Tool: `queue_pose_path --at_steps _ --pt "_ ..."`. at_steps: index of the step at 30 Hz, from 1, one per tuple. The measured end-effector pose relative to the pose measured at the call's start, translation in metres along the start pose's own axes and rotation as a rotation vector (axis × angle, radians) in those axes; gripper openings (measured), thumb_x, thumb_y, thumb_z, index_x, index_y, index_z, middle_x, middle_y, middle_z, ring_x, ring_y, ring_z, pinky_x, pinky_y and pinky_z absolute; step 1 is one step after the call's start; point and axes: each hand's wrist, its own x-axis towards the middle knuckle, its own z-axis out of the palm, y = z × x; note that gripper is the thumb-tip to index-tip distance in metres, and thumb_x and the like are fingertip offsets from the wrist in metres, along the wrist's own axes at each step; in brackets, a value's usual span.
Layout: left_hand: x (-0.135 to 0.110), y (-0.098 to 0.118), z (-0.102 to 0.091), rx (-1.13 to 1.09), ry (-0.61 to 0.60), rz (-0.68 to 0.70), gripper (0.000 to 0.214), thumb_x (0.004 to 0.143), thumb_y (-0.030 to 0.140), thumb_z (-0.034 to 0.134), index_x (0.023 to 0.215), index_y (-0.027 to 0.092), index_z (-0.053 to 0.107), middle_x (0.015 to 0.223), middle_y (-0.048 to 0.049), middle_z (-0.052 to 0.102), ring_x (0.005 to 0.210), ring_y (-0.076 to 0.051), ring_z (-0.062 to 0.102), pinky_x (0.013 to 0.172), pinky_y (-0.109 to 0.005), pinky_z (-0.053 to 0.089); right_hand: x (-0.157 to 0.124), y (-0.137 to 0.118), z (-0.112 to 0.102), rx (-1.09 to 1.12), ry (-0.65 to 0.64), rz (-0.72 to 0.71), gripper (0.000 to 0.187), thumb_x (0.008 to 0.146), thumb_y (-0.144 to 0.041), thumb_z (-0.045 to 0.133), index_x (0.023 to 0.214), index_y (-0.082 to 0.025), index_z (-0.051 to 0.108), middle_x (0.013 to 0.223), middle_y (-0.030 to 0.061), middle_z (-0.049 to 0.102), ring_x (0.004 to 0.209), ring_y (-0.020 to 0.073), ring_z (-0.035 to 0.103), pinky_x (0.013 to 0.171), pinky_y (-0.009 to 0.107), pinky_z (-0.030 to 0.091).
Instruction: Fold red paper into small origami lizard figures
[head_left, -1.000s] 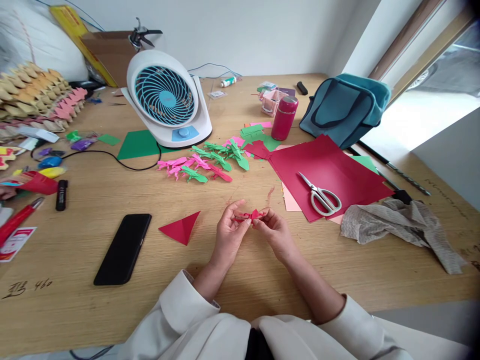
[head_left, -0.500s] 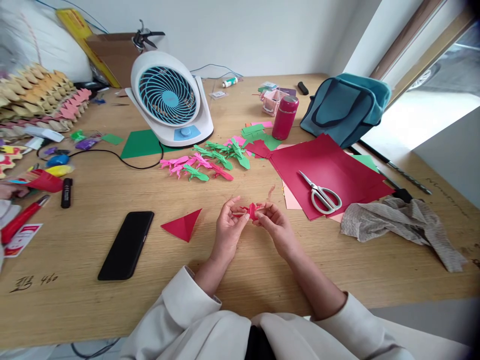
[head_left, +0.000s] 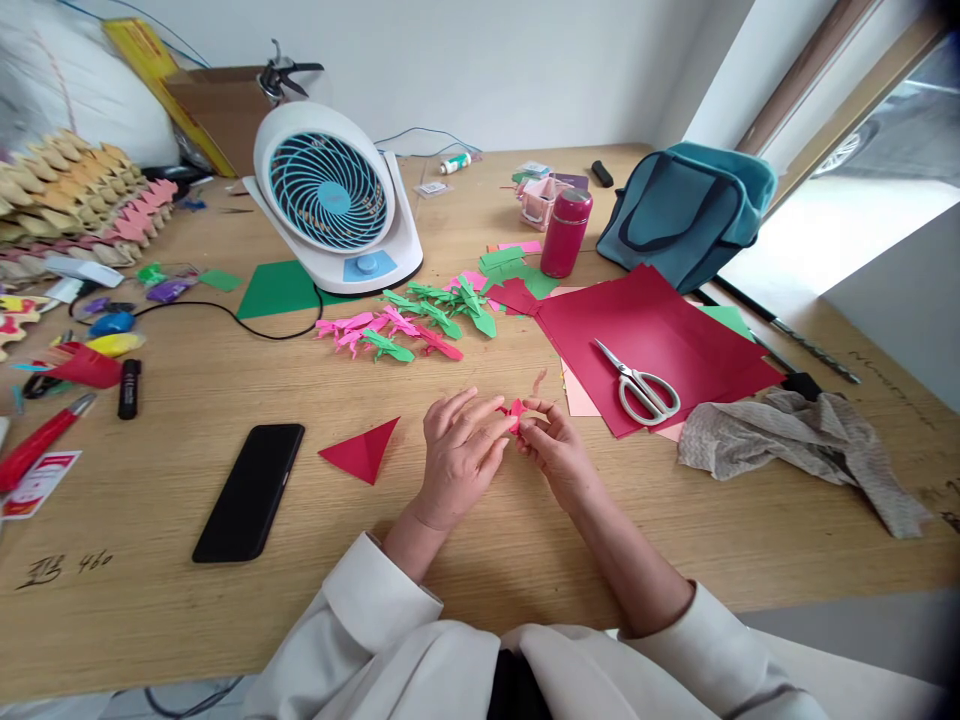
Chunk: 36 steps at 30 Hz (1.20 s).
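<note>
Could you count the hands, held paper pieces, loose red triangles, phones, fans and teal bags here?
Left hand and right hand: 2
Held red paper piece: 1
Loose red triangle: 1
Phone: 1
Fan: 1
Teal bag: 1
Total: 7

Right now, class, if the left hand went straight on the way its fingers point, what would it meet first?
Most likely the small red folded paper pinched by the right hand; the left hand looks very close, but whether it touches is unclear.
</note>
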Motion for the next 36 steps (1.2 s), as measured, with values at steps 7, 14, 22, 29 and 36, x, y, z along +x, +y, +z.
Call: queue_pose_path --at_steps 7,14,22,29,36 --pt "0.000 -0.006 0.000 0.072 -0.083 0.054 0.033 0.087 0.013 0.060 0.107 0.038 0.071 0.112 0.0009 0.074 0.124 -0.026 0.055 0.114 -0.054 0.015 -0.003 -0.003 0.002 -0.004 -0.037 0.061 0.049 0.062 -0.036 0.084 0.100 -0.023 0.055 0.068 -0.0065 0.062 0.054 0.0082 0.050 0.055 0.023 0.037" --pt "0.002 -0.006 0.000 -0.080 0.022 -0.116 0.016 0.086 0.021 0.064 0.091 0.031 0.076 0.089 -0.0013 0.077 0.090 -0.022 0.066 0.101 -0.046 0.039 -0.006 -0.005 -0.002 -0.201 -0.042 -0.098 0.030 0.080 -0.048 0.068 0.096 -0.023 0.062 0.068 -0.0041 0.055 0.057 0.0109 0.046 0.055 0.025 0.035" --pt "-0.003 -0.005 0.009 -0.595 0.021 -0.621 0.012 0.078 0.028 0.073 0.084 0.019 0.078 0.084 -0.0049 0.077 0.076 -0.019 0.070 0.075 -0.030 0.054 -0.010 -0.010 -0.005 -0.591 -0.138 -0.458 0.029 0.084 -0.034 0.069 0.112 -0.027 0.063 0.108 0.0046 0.065 0.096 0.0206 0.060 0.083 0.034 0.046" --pt "-0.005 -0.007 0.014 -0.761 -0.042 -0.700 0.019 0.077 0.033 0.075 0.085 0.016 0.077 0.085 -0.0053 0.077 0.080 -0.018 0.070 0.078 -0.029 0.055 -0.004 0.003 -0.004 -0.593 -0.149 -0.344 0.012 0.085 -0.033 0.067 0.088 -0.022 0.062 0.085 0.0034 0.066 0.079 0.0182 0.062 0.075 0.033 0.048" --pt "-0.001 -0.006 0.009 -0.737 -0.082 -0.672 0.018 0.078 0.034 0.073 0.082 0.016 0.074 0.082 -0.0041 0.074 0.077 -0.016 0.067 0.072 -0.025 0.051 -0.007 0.003 -0.001 -0.621 -0.147 -0.342 0.017 0.082 -0.035 0.070 0.082 -0.021 0.060 0.076 0.0014 0.065 0.070 0.0165 0.059 0.068 0.030 0.046"
